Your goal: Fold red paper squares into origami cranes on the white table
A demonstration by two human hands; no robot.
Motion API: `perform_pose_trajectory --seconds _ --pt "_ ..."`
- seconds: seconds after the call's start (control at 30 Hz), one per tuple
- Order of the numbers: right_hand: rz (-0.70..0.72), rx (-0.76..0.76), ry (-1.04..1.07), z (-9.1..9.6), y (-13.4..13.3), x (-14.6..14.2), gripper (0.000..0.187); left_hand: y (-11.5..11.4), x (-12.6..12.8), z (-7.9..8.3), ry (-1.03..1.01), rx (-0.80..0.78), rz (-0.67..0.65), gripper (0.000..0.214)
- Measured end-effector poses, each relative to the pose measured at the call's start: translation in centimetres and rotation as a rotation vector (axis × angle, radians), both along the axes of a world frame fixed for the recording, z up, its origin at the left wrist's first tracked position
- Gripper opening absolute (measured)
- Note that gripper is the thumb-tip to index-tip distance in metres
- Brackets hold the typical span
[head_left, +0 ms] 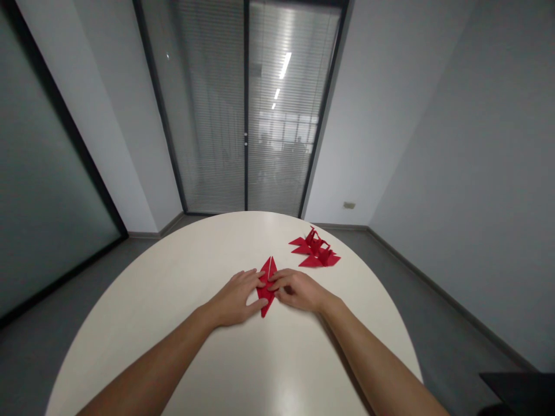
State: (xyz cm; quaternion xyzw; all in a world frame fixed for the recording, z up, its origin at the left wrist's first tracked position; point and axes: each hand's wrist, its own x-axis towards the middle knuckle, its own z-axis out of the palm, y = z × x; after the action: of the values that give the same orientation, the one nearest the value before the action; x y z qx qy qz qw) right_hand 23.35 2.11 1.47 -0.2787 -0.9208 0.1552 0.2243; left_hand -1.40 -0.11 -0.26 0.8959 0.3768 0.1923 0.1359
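A folded red origami paper (266, 296), long and diamond-shaped with a split at its far tip, lies flat on the table. My left hand (237, 297) rests along its left side, fingers spread and fingertips touching the paper, with the thumb near the close end. From the right, my right hand (297, 289) has its fingers bent together at the paper's right edge. Part of the paper's right edge is hidden under those fingers. Beyond my right hand stand several finished red paper cranes (315, 251), grouped close together.
The round cream table (182, 271) has its far edge near a glass partition with blinds (212, 144). A plain wall with an outlet (349, 205) stands at the right. A dark object (520, 387) shows at the lower right corner.
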Motion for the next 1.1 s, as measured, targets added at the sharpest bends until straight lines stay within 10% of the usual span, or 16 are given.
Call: perform_pose_trajectory --seconds 1.1 --pt "-0.158 -0.059 0.128 -1.0 0.9 -0.5 0.013 -0.1 1.4 0.4 -0.017 0.079 0.01 0.029"
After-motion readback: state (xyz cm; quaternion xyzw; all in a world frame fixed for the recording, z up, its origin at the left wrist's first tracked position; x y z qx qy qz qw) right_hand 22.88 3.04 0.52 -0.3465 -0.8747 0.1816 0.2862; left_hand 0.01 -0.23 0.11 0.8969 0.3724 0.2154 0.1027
